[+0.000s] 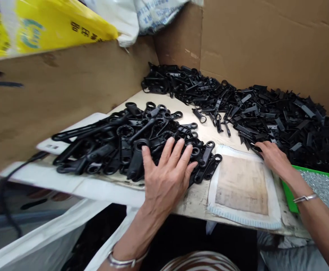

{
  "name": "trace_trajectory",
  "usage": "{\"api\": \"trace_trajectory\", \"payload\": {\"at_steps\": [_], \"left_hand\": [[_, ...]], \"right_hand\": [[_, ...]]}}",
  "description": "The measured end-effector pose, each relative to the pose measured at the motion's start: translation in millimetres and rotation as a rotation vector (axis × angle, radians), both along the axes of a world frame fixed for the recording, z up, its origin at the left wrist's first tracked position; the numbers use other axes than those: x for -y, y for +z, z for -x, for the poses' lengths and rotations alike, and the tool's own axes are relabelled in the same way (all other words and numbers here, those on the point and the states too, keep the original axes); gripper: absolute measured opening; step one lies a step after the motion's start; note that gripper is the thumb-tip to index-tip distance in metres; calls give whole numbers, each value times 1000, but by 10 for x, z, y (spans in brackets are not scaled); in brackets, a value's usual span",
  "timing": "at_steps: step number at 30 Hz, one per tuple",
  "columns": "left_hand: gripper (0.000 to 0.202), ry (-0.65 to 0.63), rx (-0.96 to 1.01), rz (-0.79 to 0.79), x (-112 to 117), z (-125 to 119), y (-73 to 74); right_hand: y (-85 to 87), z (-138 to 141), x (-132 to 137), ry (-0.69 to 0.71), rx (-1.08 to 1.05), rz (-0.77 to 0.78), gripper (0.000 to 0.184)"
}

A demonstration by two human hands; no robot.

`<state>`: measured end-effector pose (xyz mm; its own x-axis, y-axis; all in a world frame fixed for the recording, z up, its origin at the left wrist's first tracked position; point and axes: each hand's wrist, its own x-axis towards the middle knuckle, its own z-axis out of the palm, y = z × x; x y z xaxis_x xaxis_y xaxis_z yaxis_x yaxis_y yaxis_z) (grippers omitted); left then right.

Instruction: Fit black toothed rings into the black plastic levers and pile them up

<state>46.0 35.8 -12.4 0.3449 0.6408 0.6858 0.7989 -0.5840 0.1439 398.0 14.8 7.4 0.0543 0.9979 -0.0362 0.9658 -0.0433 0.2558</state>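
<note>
My left hand lies flat, fingers spread, on a heap of black plastic handle pieces with ring ends at the table's left. My right hand reaches to the near edge of a second, bigger pile of black parts at the right; its fingertips touch a piece there, and I cannot make out whether they grip it. Between the hands lies a worn square cloth pad. Each wrist wears a silver bangle.
Cardboard walls enclose the table at left and back. A green tray of small silver bits sits at the right edge. A yellow bag rests on the left wall. A black cable hangs at left.
</note>
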Motion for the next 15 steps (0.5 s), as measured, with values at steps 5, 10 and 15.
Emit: {"api": "trace_trajectory", "payload": {"at_steps": [5, 10, 15], "left_hand": [[38, -23, -8, -16, 137, -32, -14], [44, -166, -82, 100, 323, -163, 4], [42, -191, -143, 314, 272, -259, -10]], "right_hand": [[-20, -299, -137, 2, 33, -68, 26], [-196, -522, -206, 81, -58, -194, 23], [-232, -531, -127, 147, -122, -266, 32]]}}
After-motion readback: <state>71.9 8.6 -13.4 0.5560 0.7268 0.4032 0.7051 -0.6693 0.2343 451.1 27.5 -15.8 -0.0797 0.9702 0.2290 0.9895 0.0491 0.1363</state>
